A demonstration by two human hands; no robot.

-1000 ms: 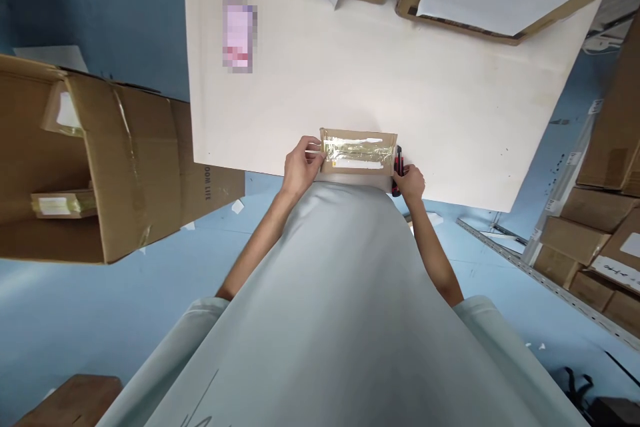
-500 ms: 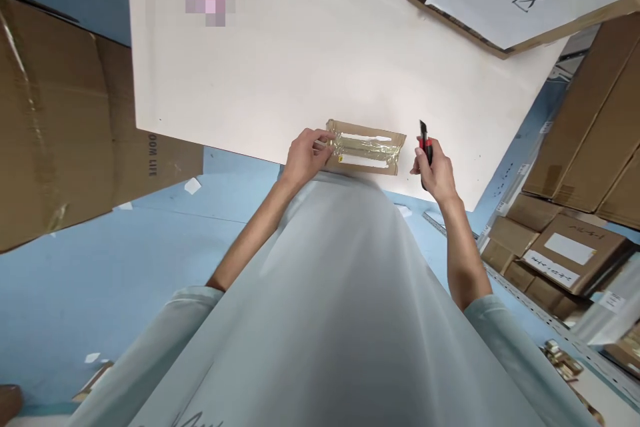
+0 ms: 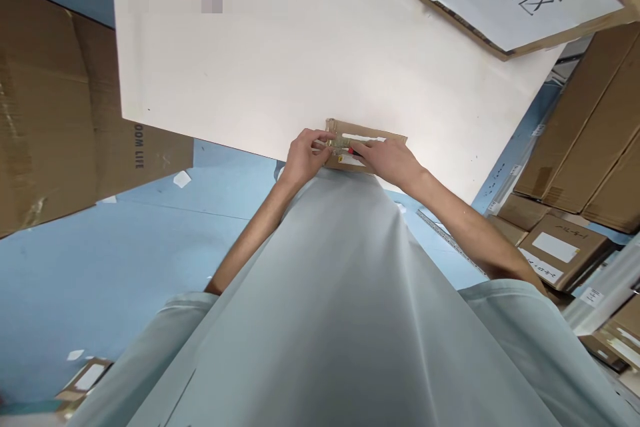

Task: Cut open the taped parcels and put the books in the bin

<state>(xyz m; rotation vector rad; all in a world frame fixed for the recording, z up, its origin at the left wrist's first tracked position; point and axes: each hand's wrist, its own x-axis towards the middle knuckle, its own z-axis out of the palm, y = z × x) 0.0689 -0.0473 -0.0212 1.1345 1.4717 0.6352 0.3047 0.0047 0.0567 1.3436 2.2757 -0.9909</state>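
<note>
And here are both hands on the one package [image 3: 361, 129], a flat cardboard piece lying by the near edge of the surface [image 3: 300, 60], right up against the grey shirt [image 3: 345, 260]! Its long axis runs left to right, the right end dipping slightly towards the body. Left hand [image 3: 306, 155] takes the left end, thumb and fingers touching it, though whether that grip pinches or merely presses, I cannot tell. Over from the right comes the right hand [image 3: 393, 159], palm down across the middle and right part, its grip closed round a red-and-black tool [image 3: 353, 151], mostly hidden under the fingers. And look at the line: the tool's red end faces left, roughly along the package's length, beside the shiny tape [image 3: 341, 143], with the left fingertips near it, only a short gap between; its tip is too small to make out
</note>
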